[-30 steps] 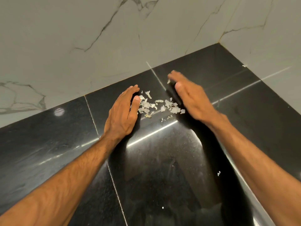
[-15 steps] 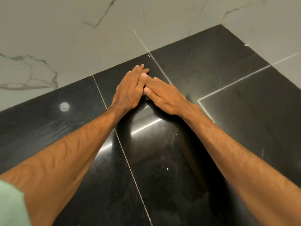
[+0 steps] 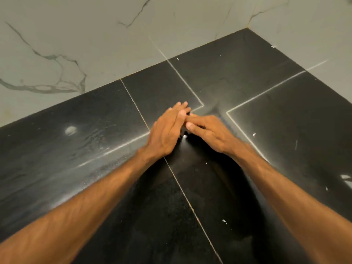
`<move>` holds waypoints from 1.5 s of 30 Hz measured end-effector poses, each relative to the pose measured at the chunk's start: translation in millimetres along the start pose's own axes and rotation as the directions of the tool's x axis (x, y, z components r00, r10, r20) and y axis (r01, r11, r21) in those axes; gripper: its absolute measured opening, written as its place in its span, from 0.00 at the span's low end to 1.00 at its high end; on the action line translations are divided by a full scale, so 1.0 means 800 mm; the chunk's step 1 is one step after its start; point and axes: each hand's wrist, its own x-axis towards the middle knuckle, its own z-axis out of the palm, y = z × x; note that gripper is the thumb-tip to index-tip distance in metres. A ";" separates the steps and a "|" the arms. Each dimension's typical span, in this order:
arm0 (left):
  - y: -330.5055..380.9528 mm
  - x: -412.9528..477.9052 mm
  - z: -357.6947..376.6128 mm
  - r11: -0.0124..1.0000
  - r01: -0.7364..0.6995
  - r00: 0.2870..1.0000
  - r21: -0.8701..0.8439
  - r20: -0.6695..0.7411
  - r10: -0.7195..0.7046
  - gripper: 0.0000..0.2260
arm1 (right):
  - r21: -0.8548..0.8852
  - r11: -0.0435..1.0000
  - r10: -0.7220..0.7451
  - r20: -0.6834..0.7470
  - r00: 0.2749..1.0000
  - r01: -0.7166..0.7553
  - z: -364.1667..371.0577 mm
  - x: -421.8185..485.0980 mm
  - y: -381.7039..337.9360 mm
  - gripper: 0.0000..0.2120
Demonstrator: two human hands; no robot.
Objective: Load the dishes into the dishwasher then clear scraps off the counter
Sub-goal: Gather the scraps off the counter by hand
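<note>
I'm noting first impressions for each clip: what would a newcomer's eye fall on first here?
Two bare hands, the left hand and right hand, meet fingertip to fingertip with straight fingers at the centre of the glossy black stone counter. Behind the counter rises a pale marble wall with grey veins. A few tiny white scrap flecks lie scattered on the counter between the forearms.

dim, warm light. a round glare spot [image 3: 70, 130] sits on the black counter [image 3: 285, 121] left of the left hand [image 3: 166, 130]; dark shadow pools below the motion-blurred hand.
</note>
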 end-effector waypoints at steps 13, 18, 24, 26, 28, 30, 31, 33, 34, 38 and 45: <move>-0.055 0.102 -0.055 0.988 -0.005 1.000 0.154 -0.023 0.009 0.23 | -0.019 0.909 0.362 -0.459 0.811 -0.416 -0.103 0.082 0.087 0.25; -0.063 0.108 -0.050 0.986 0.031 0.995 0.167 -0.100 -0.014 0.24 | -0.282 0.769 0.411 -0.469 0.782 -0.574 -0.126 0.174 0.142 0.31; -0.064 0.111 -0.050 0.994 0.033 0.994 0.108 -0.104 -0.022 0.24 | -0.507 0.813 0.213 -0.198 0.957 -0.286 -0.063 0.220 0.082 0.33; -0.064 0.110 -0.051 0.996 0.043 0.991 0.084 -0.128 -0.032 0.25 | -0.410 0.910 0.066 0.004 0.998 -0.058 -0.041 0.205 0.060 0.27; -0.063 0.110 -0.050 0.997 0.052 0.987 0.062 -0.155 -0.042 0.25 | -0.306 0.951 -0.044 0.008 0.999 0.044 -0.050 0.201 0.052 0.23; -0.062 0.110 -0.049 0.997 0.063 0.984 0.050 -0.172 -0.053 0.25 | -0.289 0.957 -0.049 -0.160 0.986 0.001 -0.069 0.218 0.061 0.20; -0.062 0.111 -0.049 0.997 0.065 0.983 0.049 -0.177 -0.055 0.25 | -0.291 0.956 -0.022 -0.231 0.973 -0.047 -0.078 0.229 0.068 0.19; -0.061 0.111 -0.048 0.996 0.068 0.983 0.049 -0.176 -0.059 0.25 | -0.309 0.946 0.011 -0.258 0.966 -0.093 -0.082 0.242 0.077 0.18; -0.061 0.111 -0.048 0.996 0.069 0.983 0.052 -0.175 -0.059 0.25 | -0.327 0.941 0.006 -0.233 0.972 -0.084 -0.077 0.244 0.079 0.17; -0.060 0.110 -0.045 0.994 0.069 0.983 0.079 -0.174 -0.055 0.25 | -0.410 0.911 0.007 -0.091 0.996 -0.044 -0.054 0.237 0.085 0.23; -0.059 0.107 -0.045 0.994 0.064 0.981 0.087 -0.188 -0.046 0.25 | -0.265 0.955 -0.109 0.108 0.988 0.134 -0.032 0.175 0.056 0.23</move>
